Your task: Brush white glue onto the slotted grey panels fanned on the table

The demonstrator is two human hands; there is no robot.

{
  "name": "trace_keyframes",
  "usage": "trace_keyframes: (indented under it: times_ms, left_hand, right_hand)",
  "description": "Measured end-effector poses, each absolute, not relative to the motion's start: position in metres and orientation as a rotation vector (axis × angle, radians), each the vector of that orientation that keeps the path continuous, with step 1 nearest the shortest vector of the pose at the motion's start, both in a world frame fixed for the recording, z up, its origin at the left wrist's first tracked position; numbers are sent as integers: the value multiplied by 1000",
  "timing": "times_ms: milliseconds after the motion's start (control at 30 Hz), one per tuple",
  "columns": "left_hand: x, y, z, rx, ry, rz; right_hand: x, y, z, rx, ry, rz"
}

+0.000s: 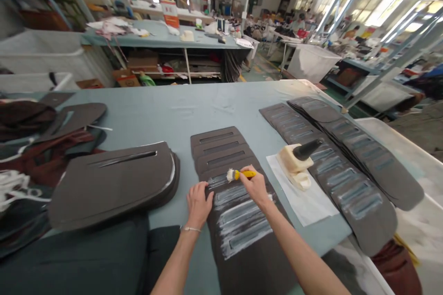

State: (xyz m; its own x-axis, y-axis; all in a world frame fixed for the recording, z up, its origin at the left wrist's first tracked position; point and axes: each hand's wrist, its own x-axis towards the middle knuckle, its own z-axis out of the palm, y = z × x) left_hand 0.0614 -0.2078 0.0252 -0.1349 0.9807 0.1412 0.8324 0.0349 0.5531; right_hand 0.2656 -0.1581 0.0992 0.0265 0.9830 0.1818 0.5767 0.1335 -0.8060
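Note:
My right hand [255, 185] is closed on the yellow handle of a brush [238, 174]. Its pale bristles touch a slotted panel in an overlapping row of dark grey panels [256, 262] at the middle of the table. White, wet-looking streaks cover the nearer slots, while the farther slots look bare. My left hand [199, 203] rests with fingers apart at the row's left edge, holding nothing. Right of the row, a cream container [294, 159] with a black nozzle stands on a white sheet [304, 205].
Overlapping streaked panels [360, 193] lie at the right. A stack of rounded dark panels [117, 184] sits at the left, beside dark and maroon fabric [51, 152]. Behind the blue-green table [155, 101] stand another worktable [138, 39] and white bins [311, 62]; people are farther back.

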Motion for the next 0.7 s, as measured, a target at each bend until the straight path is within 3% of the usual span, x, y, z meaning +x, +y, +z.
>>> trace_keyframes:
  times_ms: [200,500,700]
  left_hand:
    - [66,-207,21,1878,2133,658]
    - [63,-205,20,1845,2116,697]
    - [60,-188,24,1891,2163,740]
  right_hand:
    - [212,-141,74,-1425,-1917,663]
    - [329,-108,82,-1843,-1720,296]
    - [211,-119,83,-1392,-1806,617]
